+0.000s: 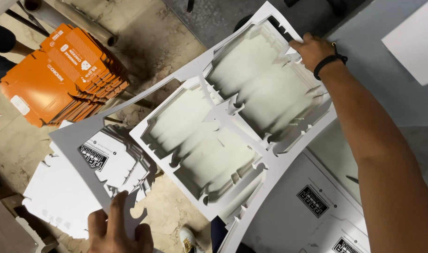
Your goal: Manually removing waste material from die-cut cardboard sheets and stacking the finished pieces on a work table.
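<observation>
R hand (312, 49) pinches far edge of white die-cut waste frame (270, 154), grip closed. L hand (118, 229) grips loose cardboard strip (85, 154) nr white blanks stack (59, 197) on floor. Orange carton stack (68, 75) beyond. Step: prob stripping waste; next needs clean pull.

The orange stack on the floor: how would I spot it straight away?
Start at the big white cut-out frame that both hands hold across the middle, then look past its left end to the bare floor at upper left. There lies the orange stack of flat printed box blanks, fanned slightly. It is the only coloured pile; the sheets around it are white or grey.
</observation>
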